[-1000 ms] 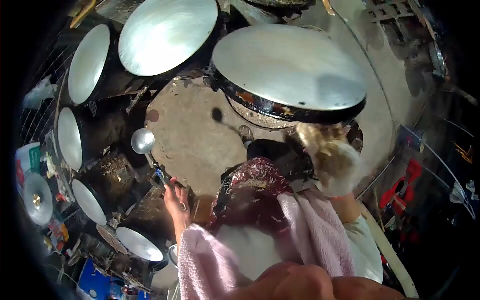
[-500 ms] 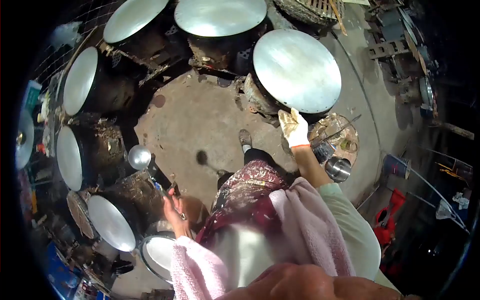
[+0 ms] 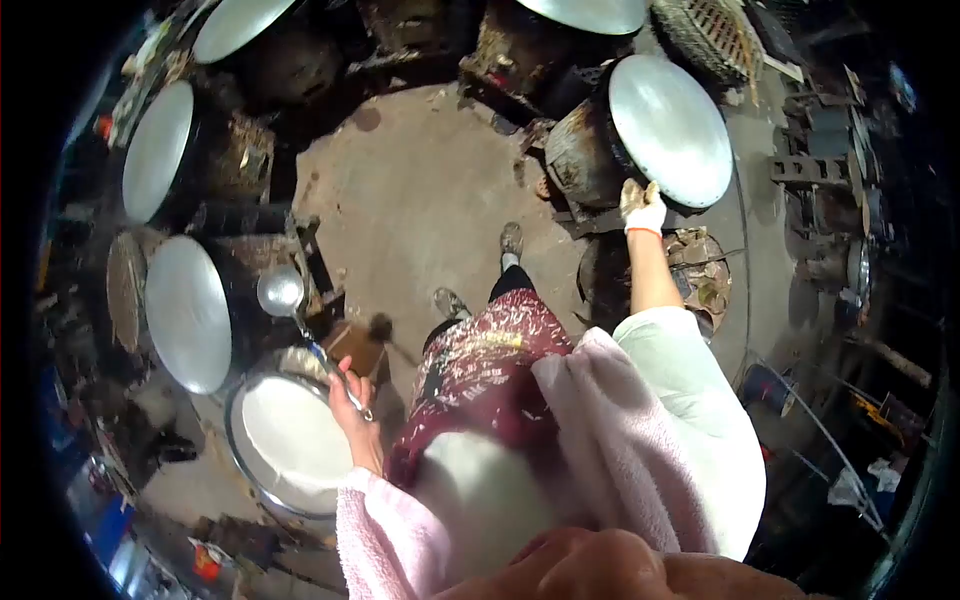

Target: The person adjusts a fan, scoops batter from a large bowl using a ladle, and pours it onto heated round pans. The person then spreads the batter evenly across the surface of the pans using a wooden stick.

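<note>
My left hand (image 3: 353,400) is closed round the handle of a metal ladle (image 3: 281,291), whose round bowl points up and away from me. Just below the ladle, a wide metal basin (image 3: 240,440) holds white liquid batter (image 3: 295,430). My right hand (image 3: 643,207), in a white glove with brown stains, is at the near rim of a round metal pan (image 3: 670,130) on a rusty drum stove (image 3: 583,155). Whether its fingers grip the rim is unclear.
More round pans (image 3: 188,315) on stoves curve round the left and far sides. A wicker basket (image 3: 705,40) stands at the far right. Beyond my right forearm is a round stand (image 3: 700,270) with items on it. A bucket (image 3: 768,388) sits farther right.
The view has turned, bringing the batter basin fully into sight. The large pan lid-like disc first near my right hand now appears smaller and farther right, with my gloved hand at its edge.
</note>
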Tool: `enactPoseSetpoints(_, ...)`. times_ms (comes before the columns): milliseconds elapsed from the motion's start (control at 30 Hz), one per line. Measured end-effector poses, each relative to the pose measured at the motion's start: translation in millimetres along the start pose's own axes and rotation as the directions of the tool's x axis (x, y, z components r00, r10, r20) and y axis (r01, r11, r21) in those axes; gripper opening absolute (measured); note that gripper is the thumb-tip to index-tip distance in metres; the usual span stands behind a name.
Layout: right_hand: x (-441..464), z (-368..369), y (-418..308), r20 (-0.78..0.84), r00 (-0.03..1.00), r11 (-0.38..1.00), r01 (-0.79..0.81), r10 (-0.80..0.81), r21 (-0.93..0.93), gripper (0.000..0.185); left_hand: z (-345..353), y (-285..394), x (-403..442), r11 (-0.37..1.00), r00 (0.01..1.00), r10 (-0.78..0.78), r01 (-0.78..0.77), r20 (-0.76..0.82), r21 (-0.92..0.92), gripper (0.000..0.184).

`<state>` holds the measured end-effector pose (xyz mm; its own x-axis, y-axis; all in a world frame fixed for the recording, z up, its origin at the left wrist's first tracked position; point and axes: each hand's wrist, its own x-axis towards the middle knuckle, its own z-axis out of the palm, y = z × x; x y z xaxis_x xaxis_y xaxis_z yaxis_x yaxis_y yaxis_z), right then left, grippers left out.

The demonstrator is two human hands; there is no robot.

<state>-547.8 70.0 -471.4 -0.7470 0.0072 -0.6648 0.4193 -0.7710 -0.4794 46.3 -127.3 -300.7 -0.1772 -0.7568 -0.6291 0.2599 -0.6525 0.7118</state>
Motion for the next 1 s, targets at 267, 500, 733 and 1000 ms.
enactPoseSetpoints(267, 60.0, -37.4, 3.3, 0.041, 0.991, 0.988, -0.13, 0.127, 0.088, 0.017, -39.3, -15.2, -42.6, 0.997, 0.994, 0.078, -0.077, -0.074, 0.017, 0.044)
enactPoseSetpoints(500, -16.1, -56.4, 14.6, 0.219, 0.923, 0.947, -0.296, 0.317, -0.126, 0.022, -41.8, -59.6, -75.9, 0.985, 0.978, 0.081, -0.108, -0.191, -0.131, 0.048)
enactPoseSetpoints(733, -78.4, -127.7, 89.2, -0.244, 0.621, 0.313, -0.648, 0.744, -0.695, 0.008, -8.8, -85.9, -105.2, 0.917, 0.965, 0.078, -0.168, -0.251, -0.362, 0.043)
enactPoseSetpoints(1000, -110.4, -100.8, 151.9, -0.102, 0.516, 0.001, -0.196, 0.85, -0.981, 0.016, -44.1, -49.8, -151.4, 0.819, 0.765, 0.264, -0.5, -0.587, -0.283, 0.023)
